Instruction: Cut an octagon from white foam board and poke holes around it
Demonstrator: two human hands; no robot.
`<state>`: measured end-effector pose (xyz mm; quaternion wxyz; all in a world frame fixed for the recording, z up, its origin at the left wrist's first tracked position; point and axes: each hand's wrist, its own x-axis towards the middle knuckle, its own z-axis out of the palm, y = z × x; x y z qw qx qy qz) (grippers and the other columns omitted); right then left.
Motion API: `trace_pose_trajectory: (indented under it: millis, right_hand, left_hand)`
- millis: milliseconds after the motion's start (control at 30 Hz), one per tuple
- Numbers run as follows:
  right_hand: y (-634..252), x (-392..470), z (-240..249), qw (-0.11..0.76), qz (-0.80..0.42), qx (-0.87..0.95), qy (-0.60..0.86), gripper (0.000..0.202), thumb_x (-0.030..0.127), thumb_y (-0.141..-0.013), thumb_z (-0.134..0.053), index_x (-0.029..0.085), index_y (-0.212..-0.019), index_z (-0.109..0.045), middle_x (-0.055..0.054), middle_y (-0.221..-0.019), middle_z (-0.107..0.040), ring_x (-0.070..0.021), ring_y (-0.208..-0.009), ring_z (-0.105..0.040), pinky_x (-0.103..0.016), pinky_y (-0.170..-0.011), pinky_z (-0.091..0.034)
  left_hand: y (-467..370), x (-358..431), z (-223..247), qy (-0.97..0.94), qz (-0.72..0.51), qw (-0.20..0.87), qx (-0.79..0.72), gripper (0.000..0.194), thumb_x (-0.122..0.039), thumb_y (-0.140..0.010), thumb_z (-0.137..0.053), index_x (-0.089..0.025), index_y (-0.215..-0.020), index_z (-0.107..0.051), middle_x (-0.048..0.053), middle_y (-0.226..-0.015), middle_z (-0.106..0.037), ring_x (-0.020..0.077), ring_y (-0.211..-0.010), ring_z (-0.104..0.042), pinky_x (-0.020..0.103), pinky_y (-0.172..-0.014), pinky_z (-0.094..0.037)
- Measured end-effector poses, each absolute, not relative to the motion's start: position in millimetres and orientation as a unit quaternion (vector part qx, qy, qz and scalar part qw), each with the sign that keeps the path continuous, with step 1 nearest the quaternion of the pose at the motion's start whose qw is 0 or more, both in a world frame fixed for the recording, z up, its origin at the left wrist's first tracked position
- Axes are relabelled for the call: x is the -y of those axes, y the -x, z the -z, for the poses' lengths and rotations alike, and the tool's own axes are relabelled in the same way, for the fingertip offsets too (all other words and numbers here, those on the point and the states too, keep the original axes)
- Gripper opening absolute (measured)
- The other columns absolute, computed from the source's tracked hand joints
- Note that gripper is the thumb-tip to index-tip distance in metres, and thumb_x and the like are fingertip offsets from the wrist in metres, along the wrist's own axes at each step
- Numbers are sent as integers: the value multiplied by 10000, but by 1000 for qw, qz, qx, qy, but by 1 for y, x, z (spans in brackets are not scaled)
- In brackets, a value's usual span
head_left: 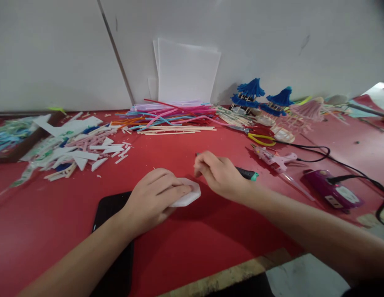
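Note:
My left hand grips a small white many-sided piece between thumb and fingers, above the red table. Just right of that piece, my right hand is closed with its fingertips pinched together; what they hold, if anything, is too small to make out. A dark tool with a green end lies behind my right hand, partly hidden by it. Under my left wrist is a black flat object like a phone.
White scraps lie at the left beside a tray. Coloured sticks and white sheets are at the back. Blue-roofed models, yellow-handled pliers, a pink glue gun and a corded purple box stand right.

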<state>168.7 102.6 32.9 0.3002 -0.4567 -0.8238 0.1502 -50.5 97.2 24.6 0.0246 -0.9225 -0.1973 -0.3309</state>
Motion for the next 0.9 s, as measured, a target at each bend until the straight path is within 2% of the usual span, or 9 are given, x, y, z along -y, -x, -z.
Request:
trace_pose_trajectory:
  millis: [133,300,367,433,500,567,633,767,900]
  right_hand:
    - [-127,-149,-48,214,-175,843,462,226,278,-987,-390,159,-908,-566,-16,-660,-603,-147,-578,-538,-261,-557,-353]
    - [-59,-199,-61,226,-188,860,418,411,328,-1010,-375,147,-756,-642,-55,-772,-648,-162,-759,-592,-279,-697,-416]
    - [-42,-211,-62,247,-254,856,376,186,234,-949,-517,156,-976,-684,-63,-994,-695,-171,-920,-621,-274,-790,-455]
    - [-39,-218,-62,263,-316,850,331,457,149,-832,-668,235,-1271,-574,-44,-1341,-583,-176,-1150,-567,-266,-891,-467]
    - [-48,-219,-65,277,-357,833,320,619,235,-825,-701,267,-1393,-457,-44,-1492,-446,-183,-1254,-509,-279,-944,-469]
    - [-69,-213,-69,289,-417,788,349,497,429,-880,-631,209,-1316,-539,-86,-1393,-551,-204,-1184,-567,-297,-911,-499]
    - [-96,-201,-72,316,-484,716,391,392,508,-896,-575,186,-1104,-657,-101,-1216,-660,-212,-1032,-637,-278,-756,-540]
    - [-146,-156,-66,342,-614,572,423,516,672,-836,-549,171,-891,-661,-100,-903,-696,-146,-633,-624,-213,-440,-447]
    - [-169,-111,-48,309,-664,544,410,475,631,-743,-697,165,-719,-607,-13,-620,-623,-109,-513,-570,-189,-400,-389]
  left_hand:
    - [51,-96,-27,927,328,20,181,245,-60,-852,-520,-219,-1010,-618,19,-871,-735,177,-807,-639,330,-795,-531]
    - [54,-94,-30,919,355,25,168,204,-40,-862,-512,-202,-961,-588,21,-880,-751,180,-863,-663,317,-784,-540]
    - [55,-93,-31,915,367,34,164,144,-66,-882,-527,-201,-899,-576,29,-932,-756,186,-902,-673,334,-809,-546]
    - [56,-92,-30,906,382,60,171,130,-96,-901,-537,-209,-847,-573,32,-1024,-749,194,-958,-669,377,-883,-538]
    - [57,-92,-28,884,412,84,202,153,-98,-900,-546,-219,-810,-572,29,-1101,-725,198,-1004,-647,411,-925,-524]
    - [57,-92,-27,859,441,98,240,185,-70,-873,-569,-229,-779,-575,22,-1133,-696,204,-1015,-617,421,-899,-526]
    - [58,-92,-25,837,467,104,266,212,-44,-832,-605,-240,-753,-580,21,-1132,-664,212,-984,-589,424,-841,-527]
    - [58,-93,-21,795,521,65,303,208,-75,-797,-667,-275,-822,-612,43,-1238,-548,251,-1057,-545,462,-834,-517]
    - [55,-95,-15,801,513,2,309,220,-110,-802,-683,-311,-848,-608,18,-1308,-447,257,-1190,-486,467,-935,-509]
